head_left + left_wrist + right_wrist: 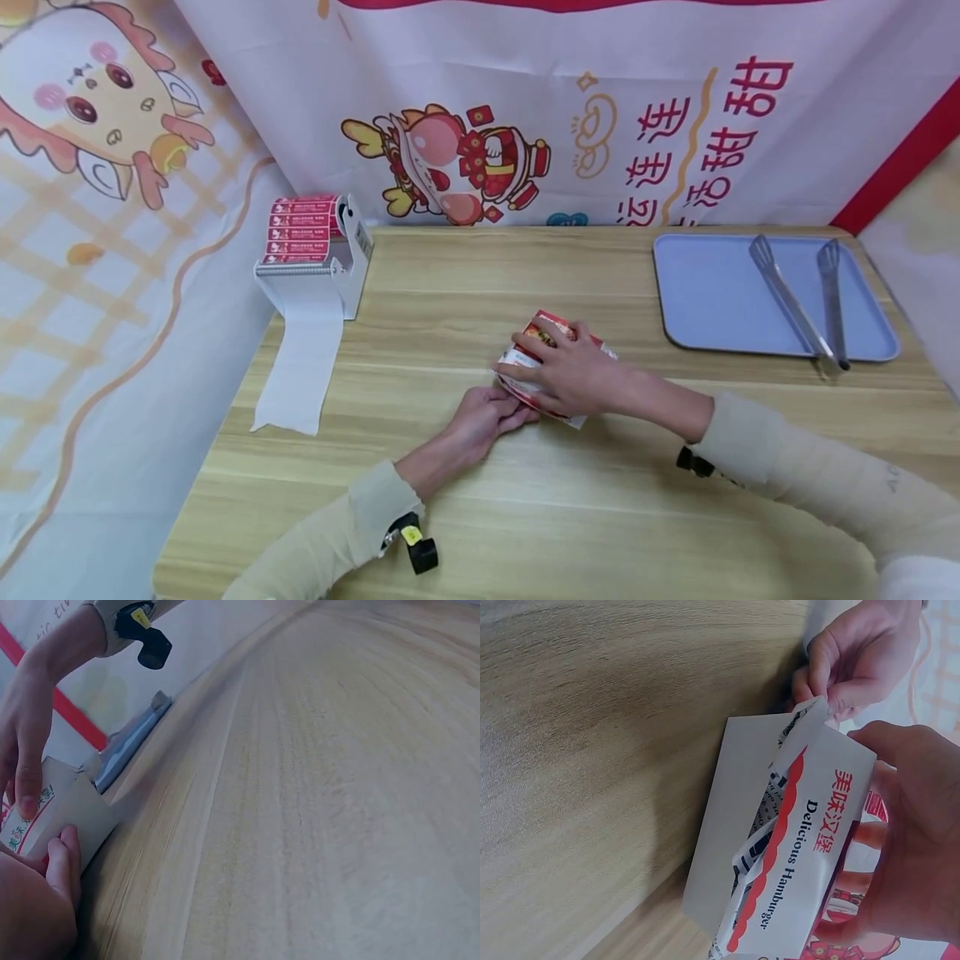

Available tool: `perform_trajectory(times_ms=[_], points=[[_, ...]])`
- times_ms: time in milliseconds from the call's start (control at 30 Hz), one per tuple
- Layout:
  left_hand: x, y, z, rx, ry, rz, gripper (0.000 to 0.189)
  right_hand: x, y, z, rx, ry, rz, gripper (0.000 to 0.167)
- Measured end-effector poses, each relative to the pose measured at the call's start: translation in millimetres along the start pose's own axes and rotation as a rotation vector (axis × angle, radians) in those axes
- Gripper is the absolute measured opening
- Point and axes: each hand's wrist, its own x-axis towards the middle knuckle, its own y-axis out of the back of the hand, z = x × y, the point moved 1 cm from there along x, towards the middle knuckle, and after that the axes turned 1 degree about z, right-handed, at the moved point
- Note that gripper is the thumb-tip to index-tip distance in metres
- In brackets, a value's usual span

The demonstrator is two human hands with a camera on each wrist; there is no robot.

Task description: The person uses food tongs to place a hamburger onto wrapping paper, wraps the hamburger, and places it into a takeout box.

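Observation:
A red-and-white hamburger box (pixel 802 847) stands on the table near its middle, printed "Delicious Hamburger" on one side. Printed wrapping paper (pixel 761 817) pokes out along its partly open lid edge. From above, my right hand (pixel 581 375) grips the box, fingers spread over the top and far side. Low at the near left corner, my left hand (pixel 480 421) pinches the box's edge with thumb and curled fingers. In the left wrist view, both hands meet at the white box wall (pixel 86 814). What lies inside the box is hidden.
At the left stands a white label dispenser (pixel 352 279) with a red label roll; its blank strip (pixel 300 367) trails onto the wooden table (pixel 420 317). A blue tray (pixel 712 300) at the back right bears two metal tongs (pixel 791 300). Printed cloth (pixel 510 58) hangs behind.

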Motion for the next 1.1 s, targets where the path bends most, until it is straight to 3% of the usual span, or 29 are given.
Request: perform_trajectory(times_ms=[233, 500, 900, 1100], points=[[0.6, -5.0, 0.1, 0.063, -0.003, 0.002, 0.034, -1.8, -1.5, 1.6, -0.029, 0.0, 0.021, 0.06], [1.8, -10.9, -3.1, 0.051, -0.015, 0.052, 0.032, -0.4, -0.8, 16.0, 0.163, -0.002, -0.035, 0.059], [-1.5, -16.6, -4.8, 0.012, -0.028, 0.052, 0.033, -1.9, -2.4, 14.1, 0.198, 0.001, 0.007, 0.059], [0.1, -18.3, -7.5, 0.037, -0.057, 0.091, 0.03, 5.2, 3.2, 18.6, 0.317, -0.012, 0.012, 0.062]])
